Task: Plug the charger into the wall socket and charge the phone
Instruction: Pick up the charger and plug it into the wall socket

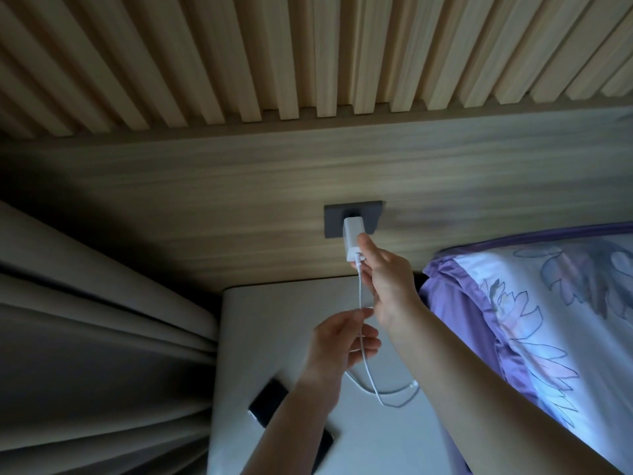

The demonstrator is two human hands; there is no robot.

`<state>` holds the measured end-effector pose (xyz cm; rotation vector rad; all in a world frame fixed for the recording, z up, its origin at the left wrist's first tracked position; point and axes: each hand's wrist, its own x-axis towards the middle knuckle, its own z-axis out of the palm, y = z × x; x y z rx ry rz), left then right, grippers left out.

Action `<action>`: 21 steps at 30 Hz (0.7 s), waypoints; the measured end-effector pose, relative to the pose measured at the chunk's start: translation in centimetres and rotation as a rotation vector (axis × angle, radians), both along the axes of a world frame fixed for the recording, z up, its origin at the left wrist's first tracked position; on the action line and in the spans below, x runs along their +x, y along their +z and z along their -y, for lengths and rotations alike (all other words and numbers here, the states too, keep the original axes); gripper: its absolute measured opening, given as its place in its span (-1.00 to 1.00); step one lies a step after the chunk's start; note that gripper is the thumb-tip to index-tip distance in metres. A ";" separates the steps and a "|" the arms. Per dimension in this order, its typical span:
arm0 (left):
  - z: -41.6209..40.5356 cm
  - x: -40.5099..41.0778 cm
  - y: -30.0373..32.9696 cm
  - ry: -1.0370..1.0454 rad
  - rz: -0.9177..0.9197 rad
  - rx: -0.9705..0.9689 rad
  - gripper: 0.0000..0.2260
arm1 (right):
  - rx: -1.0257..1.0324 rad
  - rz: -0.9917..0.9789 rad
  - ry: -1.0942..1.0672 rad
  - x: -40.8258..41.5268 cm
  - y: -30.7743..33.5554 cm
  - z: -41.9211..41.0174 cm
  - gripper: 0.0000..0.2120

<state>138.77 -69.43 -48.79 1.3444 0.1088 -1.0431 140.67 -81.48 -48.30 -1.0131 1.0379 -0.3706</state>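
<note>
A white charger block (352,234) sits in the dark grey wall socket (371,217) on the wooden panel. My right hand (387,279) grips the block's lower end, where the white cable (360,296) leaves it. My left hand (342,344) pinches the cable lower down. The cable then loops across the white bedside table (274,320), and its free end (412,385) lies there. A black phone (270,401) rests on the table, partly hidden under my left forearm.
Grey curtains (102,320) hang to the left of the table. A purple and white floral pillow (548,320) lies at the right, against the wooden panel. Wooden slats (308,53) cover the wall above.
</note>
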 end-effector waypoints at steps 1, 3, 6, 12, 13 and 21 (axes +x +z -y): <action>0.0 0.1 0.1 0.000 0.008 0.001 -0.83 | 0.013 0.016 -0.010 0.0 0.0 0.0 -0.82; -0.1 0.2 0.3 -0.011 0.028 0.001 -0.83 | 0.046 0.043 -0.020 0.0 -0.2 0.0 -0.84; -0.3 0.4 0.3 -0.008 0.039 0.008 -0.82 | 0.070 0.075 -0.029 0.1 -0.8 0.2 -0.85; -0.1 1.0 0.0 -0.020 0.068 0.008 -0.80 | -0.114 0.042 -0.038 0.5 -1.9 0.9 -0.77; 0.0 1.0 0.0 -0.022 0.066 0.006 -0.80 | -0.112 0.052 -0.032 0.6 -2.1 1.0 -0.77; 0.0 0.7 0.0 0.011 0.051 -0.007 -0.81 | -0.008 0.059 0.091 0.5 -1.2 1.6 -0.77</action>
